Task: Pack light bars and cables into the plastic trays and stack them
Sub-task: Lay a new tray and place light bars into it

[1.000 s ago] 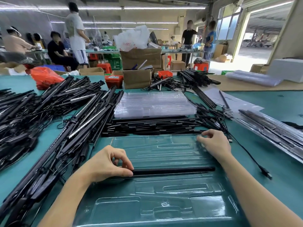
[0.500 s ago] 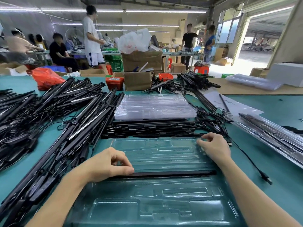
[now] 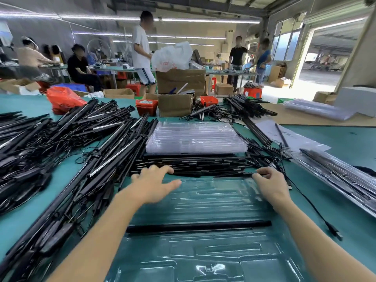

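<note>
A clear plastic tray point(image 3: 211, 202) lies on the green table in front of me. One black light bar point(image 3: 199, 225) sits across its middle slot. Just beyond the tray's far edge lies a row of black light bars point(image 3: 195, 164). My left hand point(image 3: 154, 183) hovers with straight, spread fingers over the tray's far left corner, its fingertips at that row. My right hand point(image 3: 268, 183) is at the far right corner, thumb and curled fingers pinching the end of a black bar from the row.
A stack of empty clear trays point(image 3: 195, 137) stands behind the row. A big heap of light bars and cables point(image 3: 81, 151) fills the left. Packed trays point(image 3: 337, 174) lie at the right, with a loose cable plug point(image 3: 333, 231) beside my right forearm. Cardboard boxes point(image 3: 175, 104) stand further back.
My left hand let go of the bar in the tray and moved forward to the row of bars. My right hand shifted slightly onto a bar end. The camera tilted up.
</note>
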Motion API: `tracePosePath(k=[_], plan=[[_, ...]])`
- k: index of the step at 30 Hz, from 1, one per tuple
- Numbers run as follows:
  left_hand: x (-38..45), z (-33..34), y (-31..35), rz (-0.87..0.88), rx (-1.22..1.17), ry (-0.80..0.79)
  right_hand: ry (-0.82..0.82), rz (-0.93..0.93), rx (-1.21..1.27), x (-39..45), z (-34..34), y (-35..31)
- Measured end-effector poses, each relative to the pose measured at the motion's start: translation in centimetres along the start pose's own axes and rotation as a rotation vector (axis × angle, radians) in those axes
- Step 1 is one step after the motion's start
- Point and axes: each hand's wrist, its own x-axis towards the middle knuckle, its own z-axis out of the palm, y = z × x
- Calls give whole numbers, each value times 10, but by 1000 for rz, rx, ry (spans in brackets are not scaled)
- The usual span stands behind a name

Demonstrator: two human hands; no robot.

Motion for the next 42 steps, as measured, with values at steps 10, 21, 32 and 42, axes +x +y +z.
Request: tracePosePath(k=[10, 21, 32, 42], plan=[[13, 53, -27, -33, -9, 91, -68, -125, -307, 4, 3, -1], [17, 55, -31, -43, 16, 79, -206, -493, -81, -31, -10, -66], [18, 57, -32, -38, -2, 95, -1330, -291, 83, -67, -18, -85], [19, 56, -30, -42, -10, 94, -1211, -338, -658, -83, -22, -98]])
